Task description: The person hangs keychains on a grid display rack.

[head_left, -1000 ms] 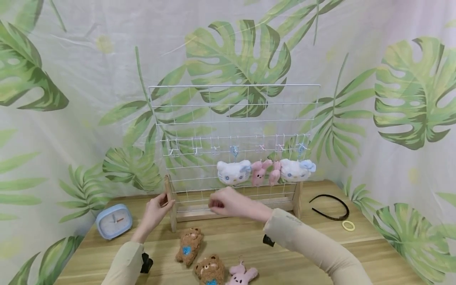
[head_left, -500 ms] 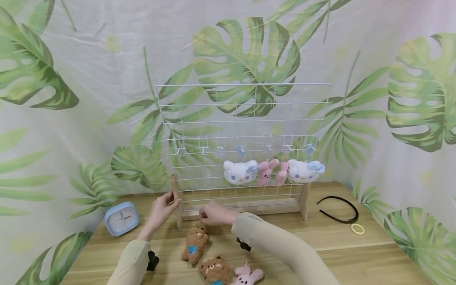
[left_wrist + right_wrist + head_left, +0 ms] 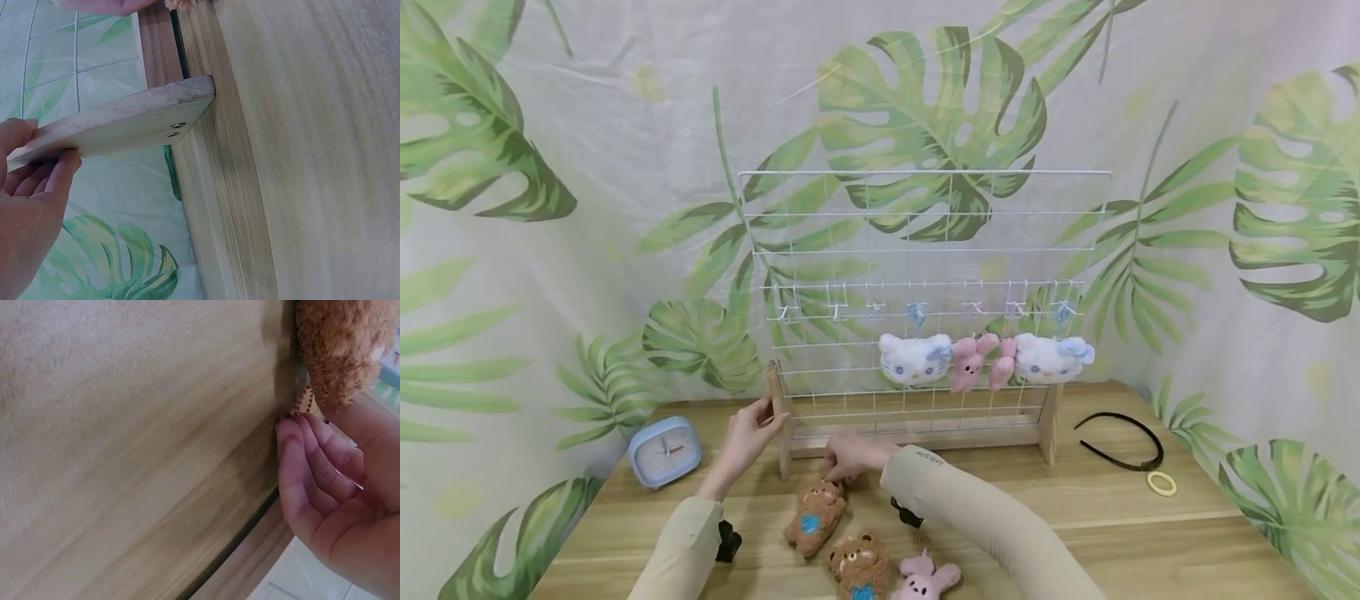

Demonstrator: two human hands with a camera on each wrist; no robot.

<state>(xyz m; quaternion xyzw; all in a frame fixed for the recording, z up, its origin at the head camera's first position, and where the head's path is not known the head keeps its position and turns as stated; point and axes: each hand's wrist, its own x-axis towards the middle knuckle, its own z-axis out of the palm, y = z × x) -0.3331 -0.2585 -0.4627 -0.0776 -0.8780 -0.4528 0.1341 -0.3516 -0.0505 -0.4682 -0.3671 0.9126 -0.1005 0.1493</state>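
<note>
My left hand [image 3: 752,433] grips the wooden upright [image 3: 119,122] at the left end of the white wire grid rack [image 3: 925,172], thumb on one side and fingers on the other. Low in front of the rack, my right hand [image 3: 853,457] is at the head of a brown plush bear keychain [image 3: 812,521] with a blue patch on its belly. The right wrist view has its fingertips pinching the bear's beaded chain [image 3: 304,400]. A second brown bear [image 3: 859,567] and a pink plush bunny [image 3: 925,577] lie nearer the front of the table.
White cat-head plushes [image 3: 916,358] and pink bunnies [image 3: 972,365] hang on the grid beneath a row of small hooks [image 3: 917,312]. A blue clock [image 3: 664,452] stands at the left. Toward the right lie a black headband [image 3: 1150,462] and a yellow ring [image 3: 1161,483].
My right hand has come down and left from in front of the grid to the upper bear and taken its chain. The left hand keeps its grip on the upright. The head view shifted slightly.
</note>
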